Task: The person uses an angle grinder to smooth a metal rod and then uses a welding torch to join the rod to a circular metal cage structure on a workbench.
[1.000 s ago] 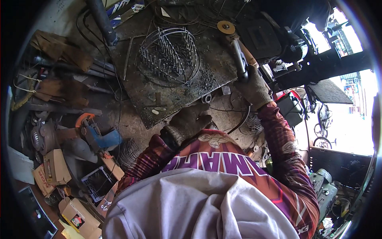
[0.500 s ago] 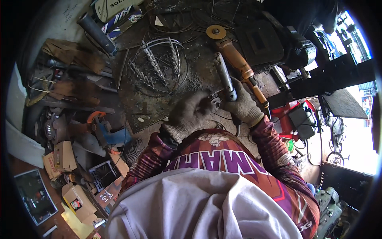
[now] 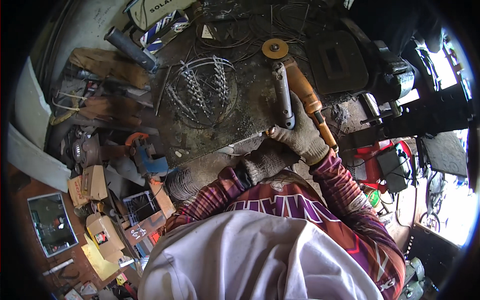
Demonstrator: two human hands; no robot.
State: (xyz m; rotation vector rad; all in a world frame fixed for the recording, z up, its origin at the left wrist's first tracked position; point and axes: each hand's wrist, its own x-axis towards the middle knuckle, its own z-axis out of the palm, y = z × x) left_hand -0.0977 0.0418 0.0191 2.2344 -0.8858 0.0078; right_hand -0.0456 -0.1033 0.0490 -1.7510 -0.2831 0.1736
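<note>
My right hand (image 3: 304, 139), in a knitted work glove, is closed around the lower end of a grey metal tube (image 3: 283, 96) with small holes. The tube points up and slightly left, away from me. Tucked below it is my left hand (image 3: 267, 162), also gloved, its fingers hidden behind the right hand. Just right of the tube lies an orange angle grinder (image 3: 300, 87) with a round tan disc (image 3: 275, 48) at its far end. To the left on the dark worktable (image 3: 250, 117), a round wire frame with twisted metal rods (image 3: 192, 86) stands apart from both hands.
A dark welding mask (image 3: 336, 62) lies at the far right. Thick grey pipe (image 3: 130, 49) and brown leather pieces (image 3: 107, 67) are at the left. Cardboard boxes (image 3: 104, 237) and a blue tool (image 3: 151, 161) crowd the lower left. A red object (image 3: 369, 160) sits at the right.
My left hand has moved down and under the right hand, away from the tube's lower end. The tube has turned more upright in the view, which has shifted slightly.
</note>
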